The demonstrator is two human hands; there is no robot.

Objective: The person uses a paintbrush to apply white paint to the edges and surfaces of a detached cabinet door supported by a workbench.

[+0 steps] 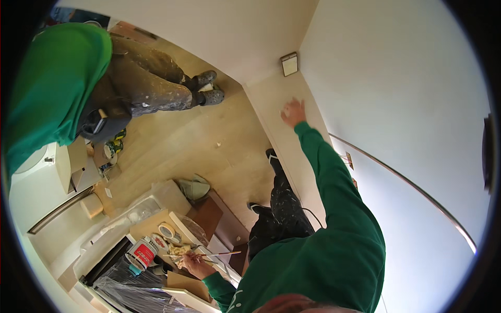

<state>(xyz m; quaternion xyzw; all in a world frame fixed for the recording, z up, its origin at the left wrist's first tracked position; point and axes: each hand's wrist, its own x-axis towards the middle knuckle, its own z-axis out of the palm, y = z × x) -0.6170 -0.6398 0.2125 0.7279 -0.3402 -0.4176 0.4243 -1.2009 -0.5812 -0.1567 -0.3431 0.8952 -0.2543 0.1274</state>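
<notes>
Low in the view, my left hand (197,266) is closed at a long thin stick (223,254) with a reddish end, like a slim paintbrush. It is over a cluttered worktop, next to a crumpled yellowish rag (179,250). A white tub with a red label (142,254) and a roll of tape (167,230) lie just beyond it. My right arm reaches far forward, and my right hand (294,112) is held with fingers apart and nothing in it. It is in front of the pale wall (271,99), below a small square fixture (289,64); whether it touches the wall I cannot tell.
Another person in a green top (57,78) and paint-stained trousers (151,86) is at the far left. Clear plastic sheeting (133,289) covers part of the worktop. A grey-green bag (193,188) sits beside boxes. A metal rail (407,180) runs along the right.
</notes>
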